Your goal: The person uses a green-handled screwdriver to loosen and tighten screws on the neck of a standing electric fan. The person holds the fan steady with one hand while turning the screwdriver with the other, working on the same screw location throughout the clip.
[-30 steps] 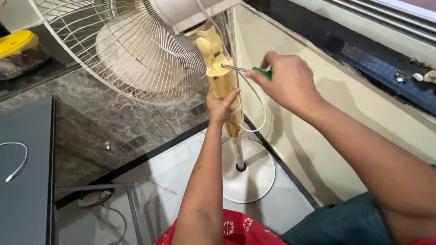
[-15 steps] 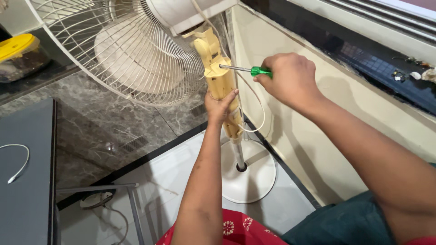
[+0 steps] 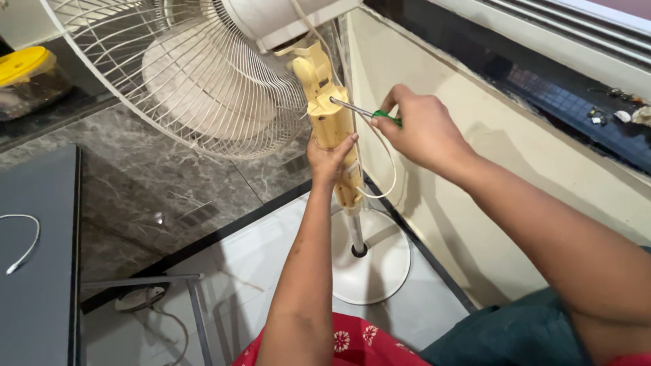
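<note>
- Screwdriver (image 3: 366, 112), green-handled, lies nearly level in the right hand (image 3: 420, 132); that grip is clamped on its handle, with the metal tip touching the yellow housing (image 3: 330, 118).
- Left hand (image 3: 330, 157) wraps the housing from below, its grip closed just under the tip.
- Housing sits atop the pole (image 3: 355, 234), behind the fan's cage (image 3: 183, 81), above the round base (image 3: 380, 264).

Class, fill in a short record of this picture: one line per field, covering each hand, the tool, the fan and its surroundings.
Left hand: left hand grips the yellow fan column from below
Right hand: right hand holds the screwdriver, green handle, tip at the column
Fan: wire guard tilted, round white base on the floor
Cord: white cable loops beside the column
Nearby: yellow-lidded container on the dark ledge
</note>
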